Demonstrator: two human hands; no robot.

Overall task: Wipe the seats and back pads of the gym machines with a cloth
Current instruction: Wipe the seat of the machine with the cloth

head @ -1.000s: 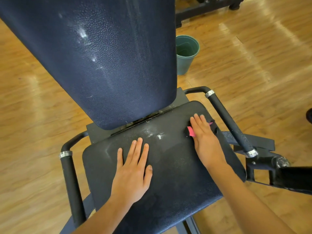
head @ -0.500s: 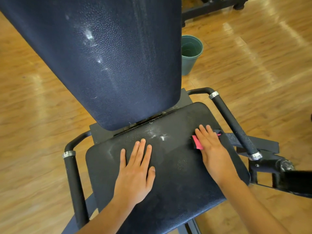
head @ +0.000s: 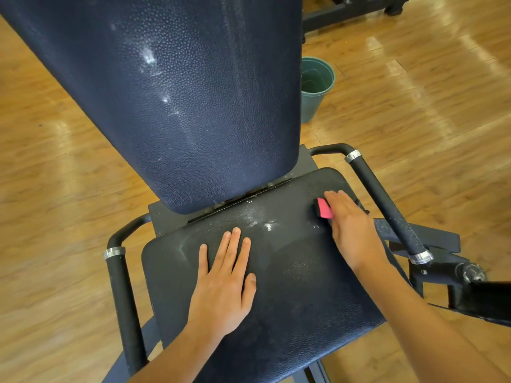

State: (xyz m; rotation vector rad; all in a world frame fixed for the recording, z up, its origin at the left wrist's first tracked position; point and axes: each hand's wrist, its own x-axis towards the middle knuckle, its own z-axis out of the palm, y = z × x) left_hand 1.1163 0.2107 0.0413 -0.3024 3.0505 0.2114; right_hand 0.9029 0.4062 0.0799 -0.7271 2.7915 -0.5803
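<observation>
Right hand (head: pixel 349 228) presses flat on a pink cloth (head: pixel 324 208) at the seat's (head: pixel 304 299) two o'clock corner; left hand (head: pixel 224 283) rests flat, holding nothing. White residue (head: pixel 260 221) at twelve o'clock may get missed.

No legible text, label, brand or number anywhere in view

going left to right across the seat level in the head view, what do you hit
black left handlebar with a silver ring → left hand flat on the black padded seat → white residue specks → pink-and-black cloth → right hand → black right handlebar
</observation>
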